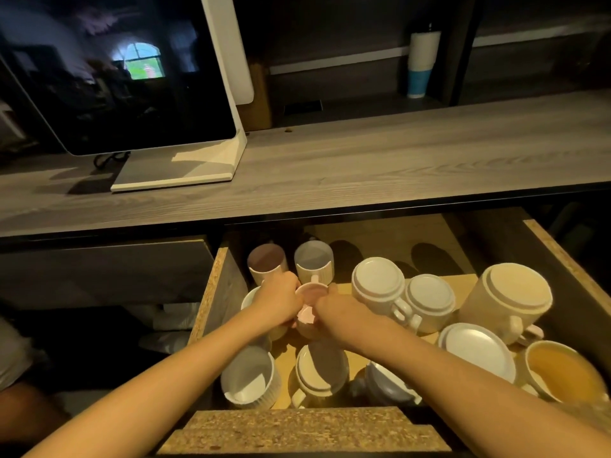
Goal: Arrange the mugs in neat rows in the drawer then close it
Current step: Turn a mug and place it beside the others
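An open wooden drawer (218, 292) holds several pale mugs. My left hand (279, 300) and my right hand (337, 312) both grip a small pink mug (310, 290) near the drawer's left middle, its pink handle toward me. Behind it stand two upright mugs, a pink-lined one (266, 262) and a white ribbed one (313, 259). A further mug (246, 302) is mostly hidden under my left hand. To the right, upside-down mugs (378, 279) (429, 297) and a large upside-down one (515, 294) sit unevenly. Near the front lie a ribbed mug (248, 375), another (322, 368) and a yellow-lined cup (562, 371).
The drawer's front panel (297, 428) is right below me. Above runs a grey wood-grain counter (396, 160) with a white-framed screen (115, 77) on a stand, and a tumbler (420, 61) at the back. Bare drawer floor (396, 239) shows at the back right.
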